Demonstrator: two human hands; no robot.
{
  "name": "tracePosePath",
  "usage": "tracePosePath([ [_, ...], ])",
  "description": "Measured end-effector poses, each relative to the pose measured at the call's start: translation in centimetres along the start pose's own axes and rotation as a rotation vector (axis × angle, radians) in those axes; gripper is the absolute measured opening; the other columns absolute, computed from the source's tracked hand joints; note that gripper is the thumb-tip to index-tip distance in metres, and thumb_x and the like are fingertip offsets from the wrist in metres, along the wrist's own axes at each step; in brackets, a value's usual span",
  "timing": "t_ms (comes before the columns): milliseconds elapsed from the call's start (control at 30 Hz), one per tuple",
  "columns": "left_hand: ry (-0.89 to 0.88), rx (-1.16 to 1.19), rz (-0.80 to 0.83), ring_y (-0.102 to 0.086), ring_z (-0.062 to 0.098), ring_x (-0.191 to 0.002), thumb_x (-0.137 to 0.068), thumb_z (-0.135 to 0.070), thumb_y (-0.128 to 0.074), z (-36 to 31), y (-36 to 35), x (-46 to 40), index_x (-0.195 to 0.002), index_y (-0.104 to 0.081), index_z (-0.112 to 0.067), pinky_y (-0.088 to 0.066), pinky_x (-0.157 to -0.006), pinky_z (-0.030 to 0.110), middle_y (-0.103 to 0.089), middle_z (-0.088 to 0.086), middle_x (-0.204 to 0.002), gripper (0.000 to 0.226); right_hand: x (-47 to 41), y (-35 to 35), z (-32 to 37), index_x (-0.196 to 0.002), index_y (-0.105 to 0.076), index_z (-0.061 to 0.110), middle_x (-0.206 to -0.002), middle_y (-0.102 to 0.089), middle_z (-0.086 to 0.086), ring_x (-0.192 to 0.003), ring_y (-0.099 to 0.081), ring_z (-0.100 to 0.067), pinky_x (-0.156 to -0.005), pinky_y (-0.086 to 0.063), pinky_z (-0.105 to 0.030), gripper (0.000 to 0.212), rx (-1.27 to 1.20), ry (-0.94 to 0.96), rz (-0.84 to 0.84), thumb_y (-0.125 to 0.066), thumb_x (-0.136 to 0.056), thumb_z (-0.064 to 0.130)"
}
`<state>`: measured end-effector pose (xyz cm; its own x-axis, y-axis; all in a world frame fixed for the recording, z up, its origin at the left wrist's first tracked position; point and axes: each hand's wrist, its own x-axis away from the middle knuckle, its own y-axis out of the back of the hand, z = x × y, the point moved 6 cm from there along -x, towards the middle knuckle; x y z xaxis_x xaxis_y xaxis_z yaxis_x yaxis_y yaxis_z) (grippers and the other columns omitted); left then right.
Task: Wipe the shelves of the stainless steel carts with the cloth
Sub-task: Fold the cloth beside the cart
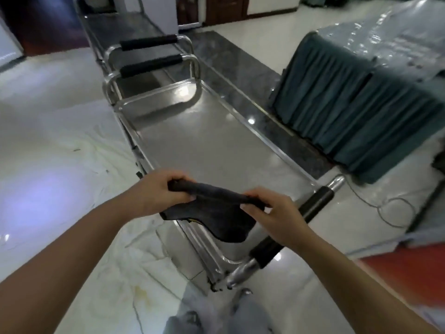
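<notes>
A dark grey cloth (214,208) is stretched between my two hands above the near end of a stainless steel cart. My left hand (159,191) pinches its left end and my right hand (272,213) pinches its right end; the rest hangs down in a fold. The near cart's top shelf (212,145) is a long shiny steel tray running away from me, bare. Its black-padded handle (313,206) lies just right of my right hand. A second steel cart (125,30) stands end to end beyond it.
Two black-padded handles (151,62) meet where the carts join. A table with a teal pleated skirt (349,104) and clear plastic cover stands to the right. A thin cable (390,208) lies on the white tiled floor. A dark stone floor strip runs beside the cart.
</notes>
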<state>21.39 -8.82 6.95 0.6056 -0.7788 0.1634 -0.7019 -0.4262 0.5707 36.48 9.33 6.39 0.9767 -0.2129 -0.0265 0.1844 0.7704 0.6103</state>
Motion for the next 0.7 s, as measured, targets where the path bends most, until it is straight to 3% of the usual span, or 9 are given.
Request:
tracePosePath([
  [67, -0.018, 0.001, 0.131, -0.064, 0.001, -0.075, -0.079, -0.024, -0.075, -1.8, -1.1, -1.9, -0.083, -0.071, -0.038, -0.046, -0.062, 0.014, -0.069, -0.012, -0.080, 0.015, 2.5, 1.4, -0.2, -0.090, -0.060, 0.047, -0.085, -0.065, 0.021, -0.081, -0.063, -0.003, -0.071, -0.049, -0.014, 0.022, -0.015, -0.046, -0.084, -0.063, -0.090, 0.025],
  [200, -0.026, -0.008, 0.323, -0.064, 0.003, -0.078, -0.079, -0.026, -0.075, -4.7, -5.3, -5.7, -0.085, -0.071, -0.036, -0.045, -0.066, 0.020, -0.069, -0.011, -0.080, 0.013, 6.5, 4.5, -2.0, -0.093, -0.064, 0.040, -0.085, -0.065, 0.020, -0.082, -0.064, -0.005, -0.072, -0.052, -0.020, 0.013, 0.017, -0.159, -0.194, -0.063, -0.090, 0.027],
  [267, -0.071, -0.036, 0.380, -0.063, 0.000, -0.077, -0.080, -0.026, -0.075, -6.1, -8.4, -7.3, -0.086, -0.070, -0.036, -0.044, -0.067, 0.018, -0.068, -0.013, -0.080, 0.012, 8.4, 6.1, -3.7, -0.094, -0.065, 0.038, -0.085, -0.065, 0.021, -0.083, -0.063, -0.003, -0.072, -0.050, -0.016, 0.015, 0.031, -0.220, -0.227, -0.064, -0.091, 0.023],
  [367, -0.178, -0.133, 0.368, -0.060, -0.003, -0.078, -0.083, -0.027, -0.073, -7.4, -13.1, -9.3, -0.094, -0.069, -0.033, -0.040, -0.065, 0.009, -0.068, -0.014, -0.086, 0.013, 10.2, 7.8, -7.7, -0.094, -0.061, 0.039, -0.086, -0.065, 0.019, -0.084, -0.061, 0.000, -0.072, -0.046, -0.011, 0.019, 0.051, -0.361, -0.237, -0.062, -0.092, 0.020],
  [433, -0.215, -0.192, 0.351, -0.059, 0.003, -0.086, -0.086, -0.021, -0.070, -7.1, -16.1, -10.4, -0.103, -0.068, -0.029, -0.039, -0.068, 0.005, -0.067, -0.009, -0.096, 0.019, 10.8, 7.8, -10.8, -0.098, -0.062, 0.034, -0.091, -0.066, 0.014, -0.087, -0.062, -0.005, -0.077, -0.049, -0.017, 0.016, 0.051, -0.462, -0.250, -0.061, -0.093, 0.018],
  [533, -0.183, -0.315, 0.334, -0.057, 0.017, -0.111, -0.091, -0.018, -0.063, -5.1, -19.4, -11.4, -0.124, -0.061, -0.022, -0.041, -0.089, 0.021, -0.064, 0.000, -0.120, 0.034, 11.2, 6.2, -14.5, -0.119, -0.059, 0.028, -0.111, -0.067, 0.005, -0.102, -0.063, -0.014, -0.091, -0.051, -0.029, 0.028, 0.009, -0.570, -0.263, -0.059, -0.094, 0.016],
  [600, -0.157, -0.380, 0.272, -0.048, 0.020, -0.127, -0.094, -0.022, -0.059, -3.7, -19.9, -11.5, -0.139, -0.049, -0.021, -0.034, -0.102, 0.026, -0.053, 0.002, -0.139, 0.047, 11.1, 4.9, -15.8, -0.137, -0.047, 0.029, -0.133, -0.057, 0.002, -0.117, -0.057, -0.017, -0.099, -0.046, -0.032, 0.045, 0.025, -0.587, -0.280, -0.059, -0.095, 0.018],
  [700, -0.215, -0.335, 0.256, -0.034, 0.016, -0.139, -0.097, -0.030, -0.053, -3.0, -20.8, -10.8, -0.147, -0.037, -0.023, -0.022, -0.109, 0.018, -0.037, -0.001, -0.152, 0.053, 10.6, 3.5, -15.8, -0.147, -0.030, 0.038, -0.153, -0.035, 0.005, -0.136, -0.038, -0.016, -0.111, -0.037, -0.036, 0.059, 0.132, -0.445, -0.286, -0.055, -0.096, 0.026],
])
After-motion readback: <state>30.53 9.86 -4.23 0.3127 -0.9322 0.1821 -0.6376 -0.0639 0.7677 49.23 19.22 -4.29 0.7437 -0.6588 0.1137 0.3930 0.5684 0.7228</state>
